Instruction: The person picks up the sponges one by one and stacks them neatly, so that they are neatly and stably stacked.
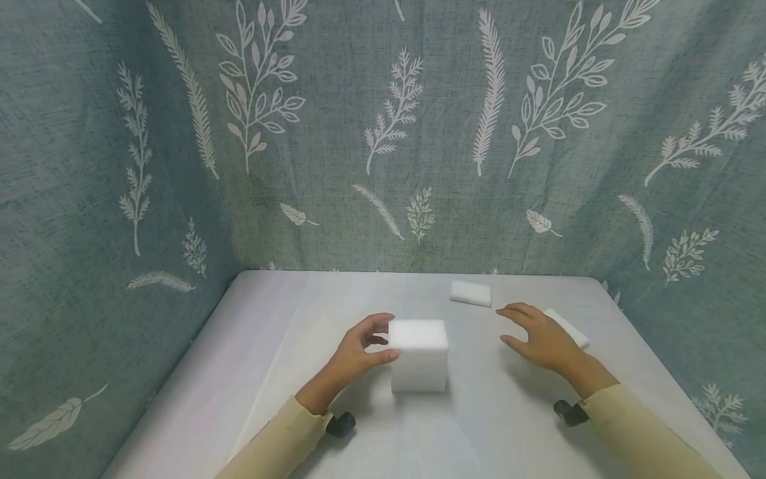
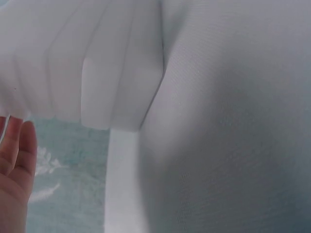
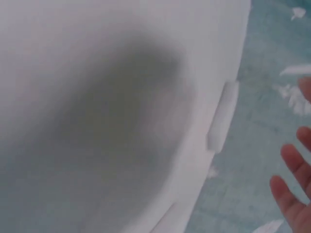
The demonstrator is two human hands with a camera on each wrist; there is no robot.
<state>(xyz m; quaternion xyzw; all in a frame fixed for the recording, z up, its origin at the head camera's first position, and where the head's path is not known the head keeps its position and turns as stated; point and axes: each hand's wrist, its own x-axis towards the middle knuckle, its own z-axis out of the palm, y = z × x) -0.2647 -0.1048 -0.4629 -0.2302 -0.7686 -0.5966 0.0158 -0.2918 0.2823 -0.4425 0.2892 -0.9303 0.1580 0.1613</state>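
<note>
Pinching lightly should keep layers [image 2: 99, 92] straight imo: left fingers [image 1: 372, 323] grip the white stack [image 1: 419, 359] between them, right fingers [image 1: 522, 311] loose.

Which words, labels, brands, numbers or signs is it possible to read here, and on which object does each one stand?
None: no readable text appears. The white stack and the loose white blocks show no lettering; the grey-green cloth bears only leaf patterns.
</note>
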